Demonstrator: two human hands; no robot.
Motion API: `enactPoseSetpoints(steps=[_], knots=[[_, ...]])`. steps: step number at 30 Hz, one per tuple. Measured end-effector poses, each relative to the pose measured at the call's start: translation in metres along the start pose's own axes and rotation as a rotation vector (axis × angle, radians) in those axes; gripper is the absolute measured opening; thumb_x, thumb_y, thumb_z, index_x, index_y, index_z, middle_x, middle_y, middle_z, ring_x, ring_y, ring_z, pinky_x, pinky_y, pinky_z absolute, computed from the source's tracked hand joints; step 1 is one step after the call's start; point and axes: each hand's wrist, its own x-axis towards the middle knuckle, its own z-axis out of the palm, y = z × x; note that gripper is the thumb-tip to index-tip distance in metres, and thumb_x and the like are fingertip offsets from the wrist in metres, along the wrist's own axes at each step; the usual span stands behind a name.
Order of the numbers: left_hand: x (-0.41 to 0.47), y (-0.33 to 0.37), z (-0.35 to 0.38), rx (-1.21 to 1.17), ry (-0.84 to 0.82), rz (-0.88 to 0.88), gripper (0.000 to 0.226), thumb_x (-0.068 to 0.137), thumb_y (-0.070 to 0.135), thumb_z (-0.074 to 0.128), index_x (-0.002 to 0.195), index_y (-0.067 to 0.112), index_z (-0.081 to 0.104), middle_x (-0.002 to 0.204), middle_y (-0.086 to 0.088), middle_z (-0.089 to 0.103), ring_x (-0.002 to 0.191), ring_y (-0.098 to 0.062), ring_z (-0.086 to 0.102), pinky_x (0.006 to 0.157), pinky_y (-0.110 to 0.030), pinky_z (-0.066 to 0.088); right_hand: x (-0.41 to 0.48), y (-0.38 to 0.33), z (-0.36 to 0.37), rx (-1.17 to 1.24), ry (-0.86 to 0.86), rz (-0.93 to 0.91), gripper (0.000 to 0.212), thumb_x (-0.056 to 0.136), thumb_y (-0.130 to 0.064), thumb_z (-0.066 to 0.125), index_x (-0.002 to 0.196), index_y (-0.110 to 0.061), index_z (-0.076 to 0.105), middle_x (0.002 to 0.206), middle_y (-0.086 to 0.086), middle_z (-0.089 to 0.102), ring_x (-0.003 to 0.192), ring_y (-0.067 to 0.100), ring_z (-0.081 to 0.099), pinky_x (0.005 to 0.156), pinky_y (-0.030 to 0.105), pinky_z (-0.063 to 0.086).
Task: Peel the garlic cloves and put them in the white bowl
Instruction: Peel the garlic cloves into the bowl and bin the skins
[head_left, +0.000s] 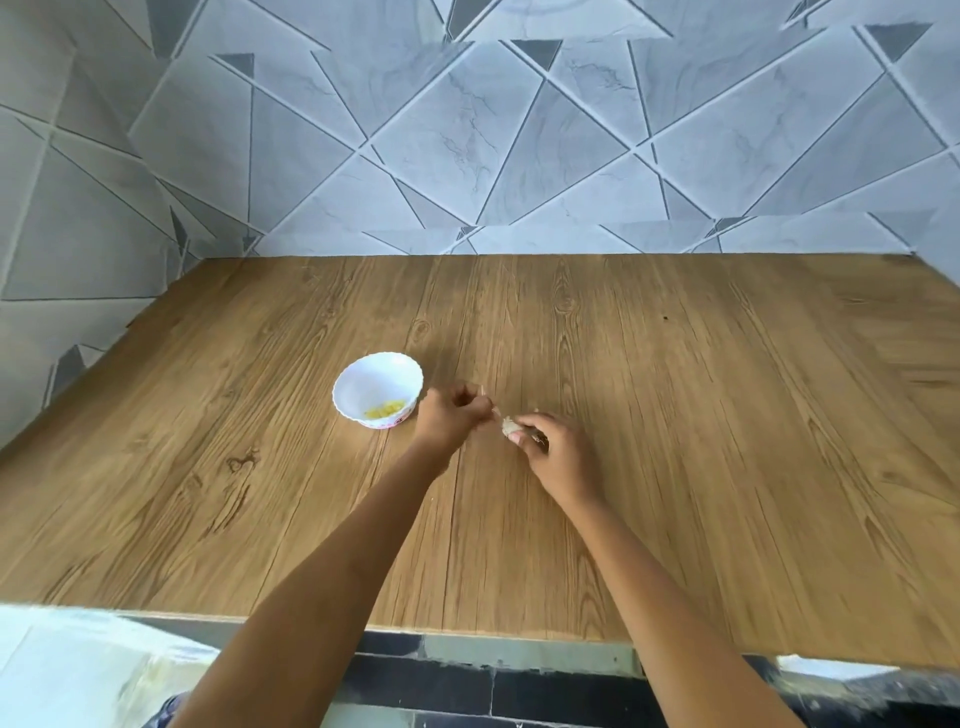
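A small white bowl (377, 387) with a scalloped rim stands on the wooden table, left of my hands, with several yellowish peeled cloves (384, 410) at its bottom. My right hand (556, 452) pinches a pale garlic clove (510, 427) between thumb and fingers, just above the tabletop. My left hand (452, 418), fingers curled, pinches a thin strip of skin (496, 412) coming off that clove. The left hand is close beside the bowl's right edge. The picture is slightly blurred at the hands.
The wooden table (675, 415) runs back to a grey tiled wall (467, 130) behind and on the left. Its near edge is just below my forearms, with a dark tiled floor (441, 686) beneath.
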Motion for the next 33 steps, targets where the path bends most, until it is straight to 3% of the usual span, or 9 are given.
enactPoseSetpoints(steps=[6, 8, 11, 13, 17, 20, 25, 30, 33], knots=[[-0.020, 0.004, -0.031, -0.043, 0.025, -0.034, 0.003, 0.088, -0.001, 0.058, 0.089, 0.001, 0.060, 0.077, -0.010, 0.070, 0.073, -0.021, 0.066, 0.076, -0.034, 0.055, -0.004, -0.002, -0.004, -0.019, -0.023, -0.014, 0.038, 0.082, -0.018, 0.072, 0.119, -0.011, 0.065, 0.107, 0.003, 0.069, 0.095, 0.023, 0.064, 0.081, 0.035, 0.052], [-0.038, -0.001, -0.042, 0.047, -0.001, -0.024, 0.012, 0.089, -0.002, 0.056, 0.097, 0.003, 0.063, 0.076, -0.008, 0.070, 0.072, -0.019, 0.066, 0.076, -0.032, 0.054, -0.015, -0.007, -0.009, -0.083, 0.032, -0.052, 0.048, 0.078, -0.012, 0.075, 0.123, -0.006, 0.060, 0.110, 0.008, 0.068, 0.100, 0.026, 0.064, 0.087, 0.042, 0.052], [-0.065, -0.011, -0.057, 0.140, -0.047, -0.038, 0.014, 0.085, -0.002, 0.064, 0.094, 0.006, 0.071, 0.082, -0.003, 0.070, 0.077, -0.012, 0.066, 0.074, -0.023, 0.055, -0.047, -0.023, -0.011, -0.119, 0.142, -0.133, 0.045, 0.078, -0.007, 0.074, 0.121, -0.002, 0.061, 0.116, 0.010, 0.066, 0.107, 0.026, 0.063, 0.089, 0.041, 0.053], [-0.077, -0.014, -0.064, 0.181, -0.099, -0.065, 0.011, 0.081, 0.000, 0.069, 0.091, 0.005, 0.072, 0.084, -0.001, 0.070, 0.078, -0.008, 0.066, 0.066, -0.012, 0.051, -0.072, -0.038, -0.005, -0.114, 0.127, -0.172, 0.039, 0.085, -0.013, 0.067, 0.122, -0.003, 0.061, 0.121, 0.009, 0.065, 0.111, 0.024, 0.062, 0.092, 0.040, 0.052], [-0.081, -0.017, -0.075, 0.200, -0.213, -0.138, 0.008, 0.078, -0.002, 0.072, 0.086, -0.002, 0.071, 0.079, -0.013, 0.071, 0.068, -0.012, 0.068, 0.066, -0.019, 0.056, -0.102, -0.055, 0.021, -0.252, 0.014, -0.160, 0.049, 0.091, -0.035, 0.041, 0.126, -0.004, 0.058, 0.128, 0.010, 0.060, 0.120, 0.026, 0.056, 0.099, 0.045, 0.047], [-0.076, -0.020, -0.082, 0.226, -0.295, -0.211, 0.006, 0.078, -0.002, 0.072, 0.084, -0.001, 0.071, 0.081, -0.016, 0.072, 0.068, -0.014, 0.069, 0.069, -0.022, 0.057, -0.106, -0.060, 0.027, -0.431, -0.004, -0.137, 0.054, 0.090, -0.038, 0.036, 0.126, -0.004, 0.058, 0.132, 0.012, 0.057, 0.123, 0.028, 0.053, 0.102, 0.044, 0.037], [-0.066, -0.020, -0.084, 0.351, -0.376, -0.230, 0.004, 0.080, 0.002, 0.072, 0.084, 0.001, 0.070, 0.076, -0.010, 0.070, 0.064, -0.010, 0.066, 0.062, -0.017, 0.054, -0.106, -0.063, 0.023, -0.528, -0.017, -0.139, 0.053, 0.091, -0.039, 0.035, 0.125, -0.007, 0.060, 0.132, 0.011, 0.057, 0.124, 0.027, 0.053, 0.102, 0.041, 0.035], [-0.064, -0.018, -0.075, 0.508, -0.350, -0.111, 0.004, 0.079, 0.004, 0.073, 0.080, 0.001, 0.070, 0.064, -0.001, 0.066, 0.055, -0.005, 0.062, 0.057, -0.012, 0.051, -0.105, -0.068, 0.020, -0.501, -0.088, -0.096, 0.051, 0.091, -0.038, 0.037, 0.125, -0.008, 0.060, 0.134, 0.011, 0.056, 0.126, 0.027, 0.051, 0.104, 0.042, 0.032], [-0.069, -0.022, -0.079, 0.472, -0.326, -0.063, 0.004, 0.080, 0.003, 0.072, 0.083, 0.002, 0.071, 0.070, -0.002, 0.068, 0.057, -0.001, 0.063, 0.058, -0.008, 0.050, -0.102, -0.070, 0.015, -0.278, -0.130, -0.034, 0.040, 0.094, -0.029, 0.052, 0.128, -0.009, 0.057, 0.137, 0.008, 0.053, 0.129, 0.025, 0.047, 0.108, 0.040, 0.033]])
